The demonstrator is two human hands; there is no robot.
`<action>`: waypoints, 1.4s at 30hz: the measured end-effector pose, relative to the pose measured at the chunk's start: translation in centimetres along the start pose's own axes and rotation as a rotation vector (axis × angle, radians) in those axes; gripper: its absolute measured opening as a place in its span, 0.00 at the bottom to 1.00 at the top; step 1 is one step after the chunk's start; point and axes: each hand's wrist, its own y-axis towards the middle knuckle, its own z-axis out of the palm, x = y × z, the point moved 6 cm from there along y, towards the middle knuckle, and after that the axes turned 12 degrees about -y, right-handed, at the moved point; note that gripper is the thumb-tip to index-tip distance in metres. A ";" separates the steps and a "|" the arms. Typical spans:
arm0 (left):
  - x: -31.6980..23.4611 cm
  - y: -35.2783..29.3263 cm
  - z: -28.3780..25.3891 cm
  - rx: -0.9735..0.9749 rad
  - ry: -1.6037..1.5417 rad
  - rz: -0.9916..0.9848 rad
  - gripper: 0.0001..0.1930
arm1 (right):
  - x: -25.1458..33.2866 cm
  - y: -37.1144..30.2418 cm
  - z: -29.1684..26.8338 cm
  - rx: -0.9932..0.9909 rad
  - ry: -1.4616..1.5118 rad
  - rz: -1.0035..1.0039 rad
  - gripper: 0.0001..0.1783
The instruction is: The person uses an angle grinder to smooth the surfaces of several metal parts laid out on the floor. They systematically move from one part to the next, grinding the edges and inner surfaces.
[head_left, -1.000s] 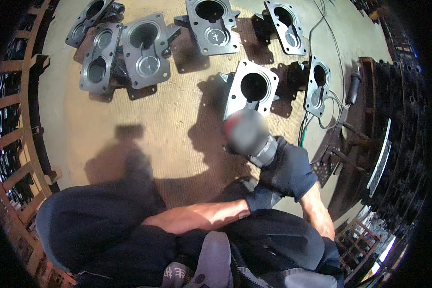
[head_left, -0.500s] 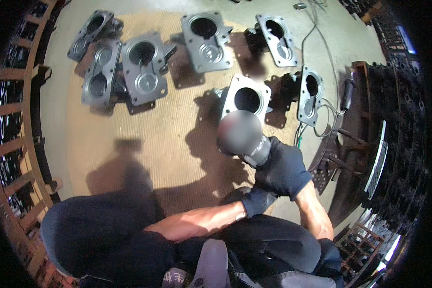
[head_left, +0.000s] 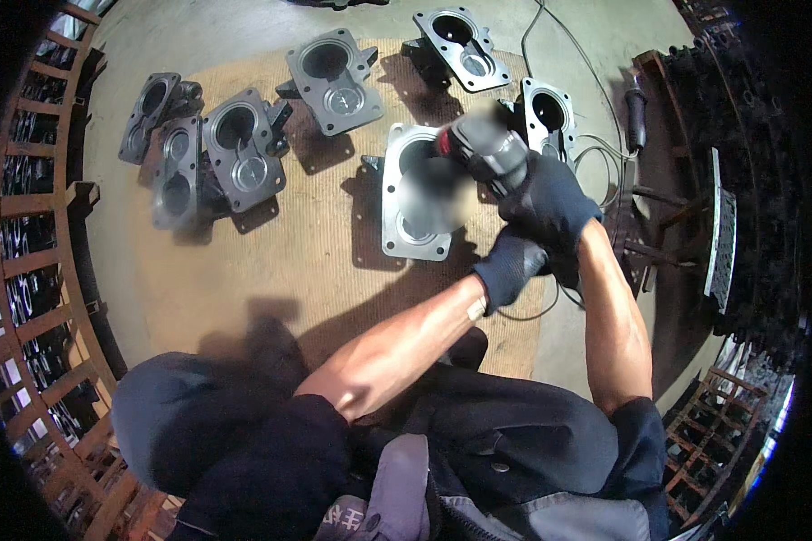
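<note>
In my right hand [head_left: 555, 203], in a dark glove, is a grey power tool [head_left: 498, 155] with a red mark, seemingly an angle grinder; its working end is blurred. My left hand [head_left: 514, 268], also gloved, is closed at the tool's rear, just below the right; its fingers are partly hidden. Beneath the tool's front lies a bright grey metal casting [head_left: 393, 216], a flanged plate with a large round opening and a smaller round recess. A blur covers its middle and right side. Another casting [head_left: 547, 106] stands just beyond the tool.
Several similar castings, one at the far middle [head_left: 334, 81], sit on a ribbed tan mat [head_left: 307, 252]. A black-handled tool [head_left: 636, 117] with a looped cord lies at right. Brown racks [head_left: 32, 261] line the left; dark stacked parts [head_left: 749, 198] fill the right.
Both hands have moved up and to the right with the tool, from the casting's lower part to its upper right side. More of that casting shows. The whole view has shifted.
</note>
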 end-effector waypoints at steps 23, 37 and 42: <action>-28.7 -14.7 7.9 -0.034 2.190 -0.203 0.15 | -5.4 -6.0 -0.8 -0.281 0.510 -0.159 0.21; -15.2 -7.4 -14.9 -0.682 1.007 0.579 0.55 | -3.0 -6.8 -10.3 -0.352 0.507 -0.120 0.17; -14.5 -6.1 -14.5 -0.517 0.566 0.537 0.56 | -2.4 -7.1 -12.1 -0.369 0.378 -0.064 0.17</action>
